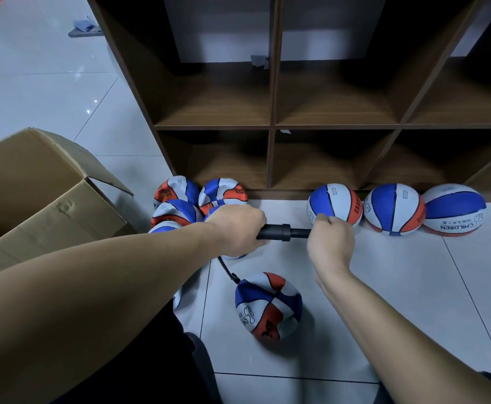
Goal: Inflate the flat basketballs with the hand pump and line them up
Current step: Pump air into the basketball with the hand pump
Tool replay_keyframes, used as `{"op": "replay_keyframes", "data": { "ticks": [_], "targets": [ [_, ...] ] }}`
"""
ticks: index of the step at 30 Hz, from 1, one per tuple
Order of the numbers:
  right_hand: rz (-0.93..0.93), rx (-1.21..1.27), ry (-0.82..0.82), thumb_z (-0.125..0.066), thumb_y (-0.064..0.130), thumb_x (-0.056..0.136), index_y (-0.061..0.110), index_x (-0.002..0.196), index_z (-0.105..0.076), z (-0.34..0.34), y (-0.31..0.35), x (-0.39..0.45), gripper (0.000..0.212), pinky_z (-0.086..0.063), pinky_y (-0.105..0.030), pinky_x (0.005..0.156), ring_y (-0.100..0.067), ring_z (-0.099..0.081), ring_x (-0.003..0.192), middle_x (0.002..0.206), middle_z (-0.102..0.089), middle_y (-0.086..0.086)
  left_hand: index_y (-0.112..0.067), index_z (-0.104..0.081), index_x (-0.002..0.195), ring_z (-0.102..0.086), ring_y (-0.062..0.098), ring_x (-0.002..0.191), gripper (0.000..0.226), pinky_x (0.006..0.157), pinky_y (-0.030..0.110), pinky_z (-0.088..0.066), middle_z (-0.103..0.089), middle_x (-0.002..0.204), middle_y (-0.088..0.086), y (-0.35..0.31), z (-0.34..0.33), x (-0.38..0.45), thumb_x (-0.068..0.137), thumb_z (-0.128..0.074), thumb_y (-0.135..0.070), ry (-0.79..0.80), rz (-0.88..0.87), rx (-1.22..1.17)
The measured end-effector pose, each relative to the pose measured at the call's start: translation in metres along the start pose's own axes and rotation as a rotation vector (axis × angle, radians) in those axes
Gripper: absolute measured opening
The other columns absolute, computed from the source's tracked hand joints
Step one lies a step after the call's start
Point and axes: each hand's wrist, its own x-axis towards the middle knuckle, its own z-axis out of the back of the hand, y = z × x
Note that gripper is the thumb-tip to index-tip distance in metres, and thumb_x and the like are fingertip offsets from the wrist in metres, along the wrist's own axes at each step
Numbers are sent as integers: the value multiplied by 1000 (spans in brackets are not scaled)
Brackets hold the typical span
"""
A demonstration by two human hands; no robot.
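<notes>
1. A storeroom or sports-goods stockroom: a dark wooden cubby shelf (273, 123) stands on a pale tiled floor (34, 83).
2. Left of the shelf, an open cardboard box (34, 188).
3. Identical basketballs (393, 209) along the shelf's foot.

Readable print on the balls

"CHILDREN" is printed, upside down, on the rightmost inflated basketball (454, 209) at three o'clock; other print is illegible.

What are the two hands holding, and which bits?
Both hold the hand pump: the left hand grips its black barrel, and the right hand grips the handle end.
</notes>
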Motion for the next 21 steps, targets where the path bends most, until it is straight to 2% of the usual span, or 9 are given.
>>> {"op": "replay_keyframes", "data": {
  "ticks": [5,11,15,17,21],
  "targets": [
    [32,31,49,-48,14,101,16,61,-35,-13,4,-15,42,-30,-35,60,-24,-37,61,62,-40,-1,-28,-45,74,-54,16,62,38,53,32,-37,-57,73,-2,-4,4,-3,105,-57,-45,-3,-4,9],
    [108,-12,117,-47,20,104,17,62,-37,-20,8,-20,43,-35,-40,65,-25,-40,66,66,-41,-1,-26,-55,85,-57,18,65,30,55,34,-41,-59,75,-2,-8,3,-5,105,-57,-48,-17,-8,-3],
    [101,-16,150,-48,21,105,16,63,-38,-19,6,-17,43,-35,-38,63,-25,-41,66,65,-41,-2,-28,-48,77,-59,18,64,36,55,33,-43,-60,75,-1,-6,3,-2,105,-57,-48,-4,-7,6],
    [74,-5,183,-50,22,105,16,64,-39,-16,4,-14,42,-34,-36,61,-25,-41,65,65,-42,-2,-28,-50,80,-59,18,65,34,56,33,-44,-61,75,-1,-6,2,-1,105,-58,-49,1,-9,-3],
    [31,-10,233,-53,20,101,17,66,-35,-6,6,-4,39,-25,-32,56,-23,-32,61,64,-34,-1,-29,-51,79,-57,16,65,33,55,32,-40,-59,74,-3,-5,3,2,103,-61,-50,-6,-21,-26]
  ]
}}
